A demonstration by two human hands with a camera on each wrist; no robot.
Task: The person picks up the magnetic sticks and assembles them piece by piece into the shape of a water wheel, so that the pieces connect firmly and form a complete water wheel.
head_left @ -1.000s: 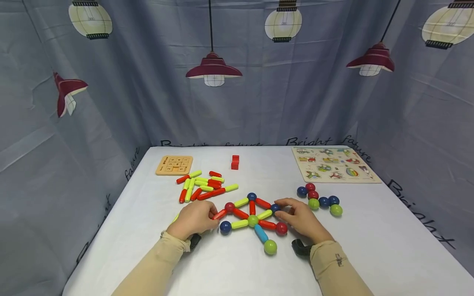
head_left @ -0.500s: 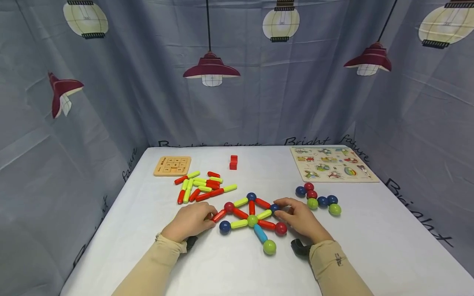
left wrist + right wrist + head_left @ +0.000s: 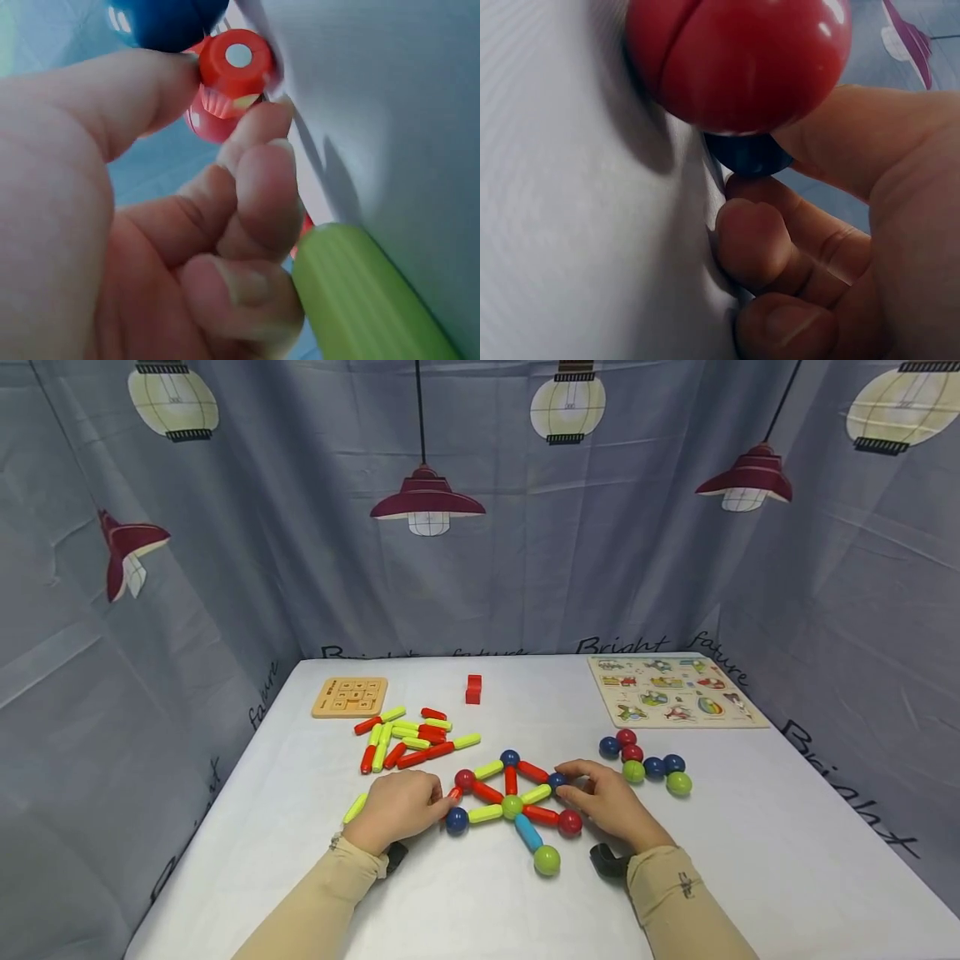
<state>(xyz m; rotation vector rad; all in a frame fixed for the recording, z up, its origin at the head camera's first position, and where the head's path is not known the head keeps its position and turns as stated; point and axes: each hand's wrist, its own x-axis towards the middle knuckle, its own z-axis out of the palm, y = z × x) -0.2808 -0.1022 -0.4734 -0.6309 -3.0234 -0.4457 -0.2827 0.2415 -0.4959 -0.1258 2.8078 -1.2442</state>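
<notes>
In the head view, my left hand (image 3: pixel 399 810) pinches a red magnetic stick (image 3: pixel 238 60) between thumb and forefinger. The stick runs from a red ball (image 3: pixel 465 781) toward a dark blue ball (image 3: pixel 457 821); whether it touches the blue one cannot be told. My right hand (image 3: pixel 611 802) pinches another dark blue ball (image 3: pixel 557 782) at the structure's right. A green ball (image 3: pixel 512 807) forms the hub, with red, lime and blue sticks spreading from it. One larger red ball (image 3: pixel 739 60) sits beside my right thumb. Next to my left hand lies a lime stick (image 3: pixel 367 292).
Several loose red and lime sticks (image 3: pixel 426 758) lie behind my left hand. Loose balls (image 3: pixel 633 772) cluster beyond my right hand. Farther back are a wooden number puzzle (image 3: pixel 350 697), a red block (image 3: pixel 473 689) and a picture board (image 3: pixel 675 693).
My left hand has shifted right, swinging the red stick's outer end in toward the left blue ball. The lime stick beside that hand shows again. My right hand stays on its blue ball.
</notes>
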